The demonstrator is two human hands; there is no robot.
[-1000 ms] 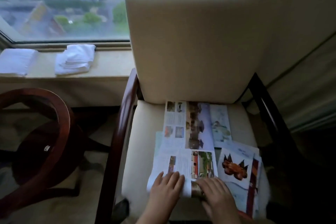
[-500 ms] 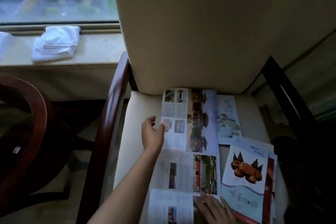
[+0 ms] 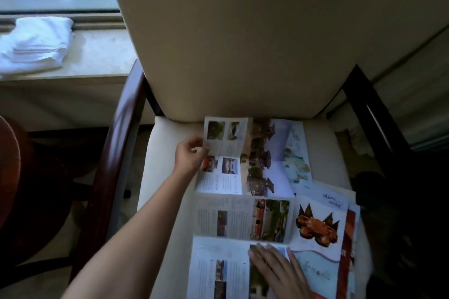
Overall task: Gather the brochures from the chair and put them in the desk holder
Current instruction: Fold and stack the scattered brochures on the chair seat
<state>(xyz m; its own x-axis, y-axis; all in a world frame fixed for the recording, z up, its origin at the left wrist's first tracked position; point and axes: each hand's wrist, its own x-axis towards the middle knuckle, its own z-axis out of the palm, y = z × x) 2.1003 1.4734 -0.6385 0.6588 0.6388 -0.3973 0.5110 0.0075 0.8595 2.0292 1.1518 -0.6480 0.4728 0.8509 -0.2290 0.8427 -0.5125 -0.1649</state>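
Closest to the camera, the right hand (image 3: 277, 272) lies flat and open, palm down on the nearest panel of the long unfolded brochure (image 3: 245, 216), which is spread out on the cream seat of the chair (image 3: 165, 177). Just right of it there's another brochure with a crab picture (image 3: 318, 228), on top of a few more. Further back, the left hand (image 3: 190, 155) is pinching the brochure's far left edge near the backrest. Folded white towel (image 3: 36, 43) sits on the windowsill beyond.
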